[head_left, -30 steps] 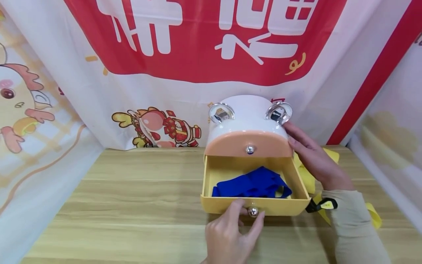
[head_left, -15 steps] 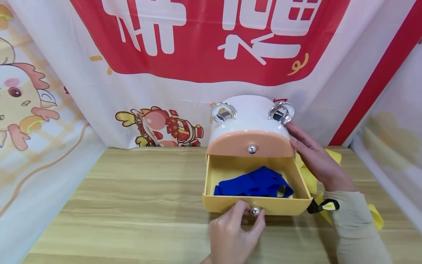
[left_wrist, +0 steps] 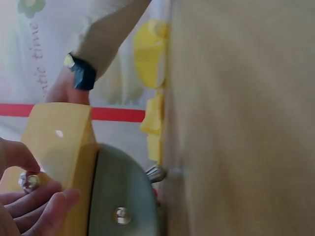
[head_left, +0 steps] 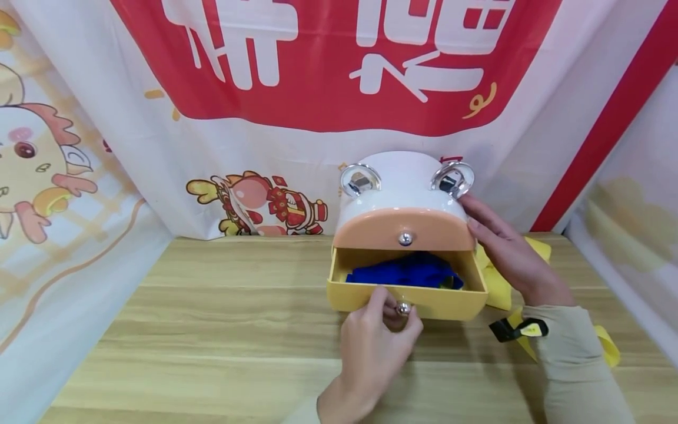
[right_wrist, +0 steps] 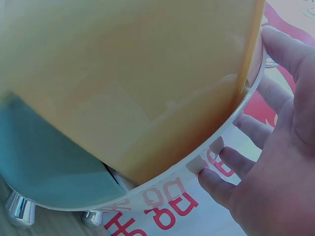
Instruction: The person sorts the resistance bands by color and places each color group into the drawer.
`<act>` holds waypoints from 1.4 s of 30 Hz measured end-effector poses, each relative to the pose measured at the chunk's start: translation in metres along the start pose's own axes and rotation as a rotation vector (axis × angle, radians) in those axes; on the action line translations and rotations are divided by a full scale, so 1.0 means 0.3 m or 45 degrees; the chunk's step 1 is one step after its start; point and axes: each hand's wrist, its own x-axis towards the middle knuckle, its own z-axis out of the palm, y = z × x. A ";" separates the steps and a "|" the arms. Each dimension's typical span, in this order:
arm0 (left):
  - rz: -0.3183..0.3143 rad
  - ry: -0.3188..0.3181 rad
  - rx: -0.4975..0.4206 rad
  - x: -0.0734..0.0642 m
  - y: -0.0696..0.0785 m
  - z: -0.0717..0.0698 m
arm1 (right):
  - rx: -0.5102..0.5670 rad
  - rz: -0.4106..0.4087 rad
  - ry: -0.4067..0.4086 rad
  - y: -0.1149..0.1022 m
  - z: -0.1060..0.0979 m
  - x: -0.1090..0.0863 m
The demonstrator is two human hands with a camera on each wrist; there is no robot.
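Observation:
A small white cabinet (head_left: 401,176) with an orange upper drawer (head_left: 371,231) stands on the table against the backdrop. Its yellow drawer (head_left: 455,303) is pulled partway out, with folded blue cloth (head_left: 408,271) inside. My left hand (head_left: 368,341) pinches the drawer's silver knob (head_left: 404,308) between thumb and fingers; the left wrist view shows the fingers around that knob (left_wrist: 29,182). A green drawer (left_wrist: 115,179) sits beside the yellow one there. My right hand (head_left: 511,259) rests against the cabinet's right side, and its fingers (right_wrist: 253,129) spread along the white rim in the right wrist view.
Yellow ribbon (head_left: 498,287) lies on the wooden table (head_left: 212,318) behind and under the right forearm. Two silver rings (head_left: 360,179) stick up from the cabinet top. A red and white printed cloth (head_left: 318,106) hangs close behind, with printed side panels (head_left: 47,176) left and right.
The yellow drawer has slid inward toward the cabinet, with my left hand moving along on its knob. Less of the blue cloth shows. The right hand stays against the cabinet's side.

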 end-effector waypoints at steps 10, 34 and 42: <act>-0.364 -0.118 -0.174 0.129 -0.016 0.053 | 0.032 -0.008 0.009 -0.006 0.006 -0.008; -0.566 -0.419 -0.019 0.076 -0.179 0.122 | 0.007 0.093 0.073 -0.003 0.019 0.003; -0.591 -0.332 -0.030 0.078 -0.168 0.146 | 0.023 0.106 0.093 -0.003 0.017 0.018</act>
